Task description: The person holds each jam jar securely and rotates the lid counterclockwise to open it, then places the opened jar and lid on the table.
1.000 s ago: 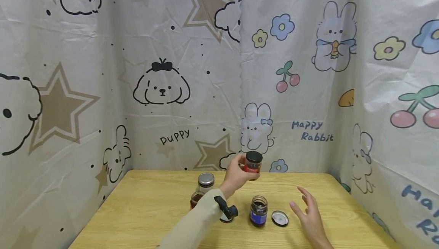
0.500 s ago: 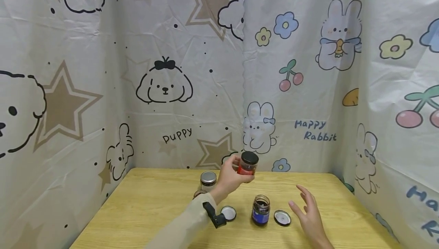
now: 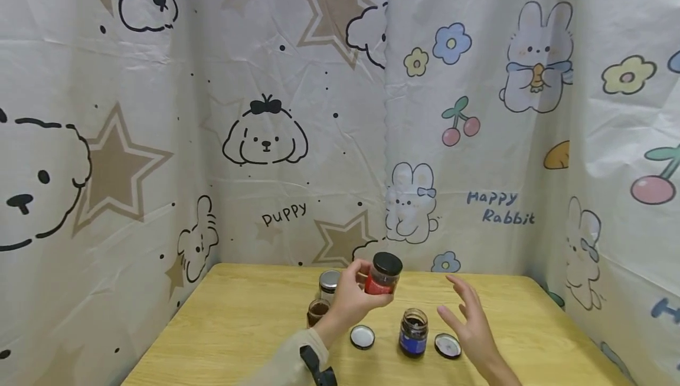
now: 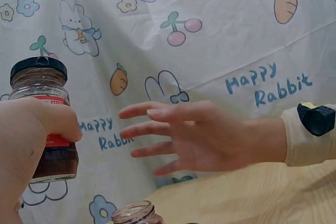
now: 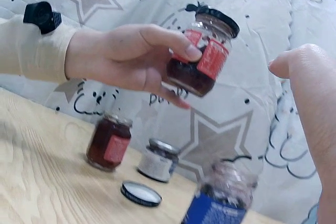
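Observation:
My left hand [image 3: 350, 300] grips a glass jar [image 3: 382, 277] with a black lid and a red label, its thumb and fingers curled round the side. The jar is raised above the table and slightly tilted; dark contents fill its lower part in the right wrist view. To the right, my right hand [image 3: 471, 324] is held in the air with fingers apart, touching nothing. Below and between the hands stands a lidless jar [image 3: 414, 334] with a blue label. A loose lid [image 3: 448, 346] lies beside it, inner side up.
Left of the blue-labelled jar lies another upturned lid [image 3: 362, 337]. Farther left stand a lidless jar of dark red contents [image 5: 107, 142] and a silver-lidded jar with a white label [image 5: 157, 161]. Patterned curtains [image 3: 265, 138] close off the wooden table [image 3: 212, 327] behind and at both sides.
My left hand has brought the red-labelled jar lower and nearer. My right hand has shifted a little up and left, closer to that jar. The view has turned slightly left.

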Action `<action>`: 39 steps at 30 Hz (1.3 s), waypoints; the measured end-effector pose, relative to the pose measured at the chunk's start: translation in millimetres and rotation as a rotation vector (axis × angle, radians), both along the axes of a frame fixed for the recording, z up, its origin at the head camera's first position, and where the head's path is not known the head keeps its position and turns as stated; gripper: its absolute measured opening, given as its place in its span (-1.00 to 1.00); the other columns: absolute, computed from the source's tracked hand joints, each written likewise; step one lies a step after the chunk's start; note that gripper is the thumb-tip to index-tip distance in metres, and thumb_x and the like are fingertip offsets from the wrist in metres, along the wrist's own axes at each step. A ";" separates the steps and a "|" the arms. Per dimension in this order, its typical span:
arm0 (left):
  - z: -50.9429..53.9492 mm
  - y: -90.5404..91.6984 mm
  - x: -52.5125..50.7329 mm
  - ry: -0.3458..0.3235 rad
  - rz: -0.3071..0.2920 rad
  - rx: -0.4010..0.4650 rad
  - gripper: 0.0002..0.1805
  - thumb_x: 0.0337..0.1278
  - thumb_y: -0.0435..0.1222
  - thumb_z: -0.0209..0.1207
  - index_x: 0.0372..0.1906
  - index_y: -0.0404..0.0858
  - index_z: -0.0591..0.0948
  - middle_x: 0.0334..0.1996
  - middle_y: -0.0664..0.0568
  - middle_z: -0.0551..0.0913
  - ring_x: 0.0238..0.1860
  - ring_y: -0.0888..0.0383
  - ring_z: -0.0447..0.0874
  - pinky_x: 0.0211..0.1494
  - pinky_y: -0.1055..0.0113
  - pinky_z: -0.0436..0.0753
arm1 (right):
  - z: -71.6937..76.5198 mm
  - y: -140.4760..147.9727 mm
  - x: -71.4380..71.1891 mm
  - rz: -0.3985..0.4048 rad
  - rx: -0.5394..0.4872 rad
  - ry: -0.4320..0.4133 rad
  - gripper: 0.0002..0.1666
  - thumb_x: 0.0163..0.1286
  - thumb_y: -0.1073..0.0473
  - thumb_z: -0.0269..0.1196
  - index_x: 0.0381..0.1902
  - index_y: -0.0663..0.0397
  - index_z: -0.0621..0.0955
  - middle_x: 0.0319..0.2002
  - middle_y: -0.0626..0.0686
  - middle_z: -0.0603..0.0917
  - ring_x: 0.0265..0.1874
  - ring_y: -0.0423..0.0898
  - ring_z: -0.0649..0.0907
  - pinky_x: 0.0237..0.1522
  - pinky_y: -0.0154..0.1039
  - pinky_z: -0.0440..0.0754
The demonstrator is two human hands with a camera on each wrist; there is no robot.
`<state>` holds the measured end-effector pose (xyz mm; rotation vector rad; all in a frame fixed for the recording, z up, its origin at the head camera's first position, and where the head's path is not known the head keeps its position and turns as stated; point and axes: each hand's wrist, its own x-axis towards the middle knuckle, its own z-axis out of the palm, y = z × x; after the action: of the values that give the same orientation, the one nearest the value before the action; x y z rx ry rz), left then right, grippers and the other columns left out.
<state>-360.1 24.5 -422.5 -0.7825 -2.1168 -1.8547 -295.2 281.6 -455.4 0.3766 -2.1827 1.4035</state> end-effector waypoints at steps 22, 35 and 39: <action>-18.7 -19.1 8.5 -0.042 0.075 0.095 -0.36 -0.25 -0.35 0.59 0.09 -0.22 0.63 -0.09 -0.02 0.59 -0.15 0.02 0.53 -0.16 0.25 0.64 | 32.1 -70.6 -19.6 0.165 -0.042 0.125 -0.32 0.52 0.25 0.22 0.53 -0.03 0.33 0.50 0.19 0.22 0.48 0.34 0.17 0.30 0.57 0.11; -16.8 -27.1 8.3 -0.058 0.043 0.115 -0.36 -0.20 -0.40 0.57 0.12 -0.24 0.62 -0.10 -0.04 0.60 -0.10 0.04 0.51 -0.05 0.21 0.63 | 41.5 -88.5 -22.3 0.232 0.040 0.085 -0.29 0.50 0.20 0.26 0.53 -0.18 0.33 0.50 0.20 0.25 0.46 0.38 0.21 0.25 0.58 0.22; -16.4 -28.4 8.4 -0.059 0.024 0.131 -0.35 -0.19 -0.45 0.56 0.14 -0.25 0.62 -0.09 -0.05 0.59 -0.08 0.05 0.53 -0.04 0.24 0.65 | 41.0 -90.5 -23.1 0.235 0.052 0.068 -0.29 0.50 0.16 0.29 0.52 -0.22 0.33 0.49 0.19 0.26 0.44 0.37 0.24 0.24 0.55 0.27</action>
<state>-351.7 -3.9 -438.9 -0.6776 -2.0045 -2.0039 -318.3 191.1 -414.4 0.7096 -2.1777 1.4336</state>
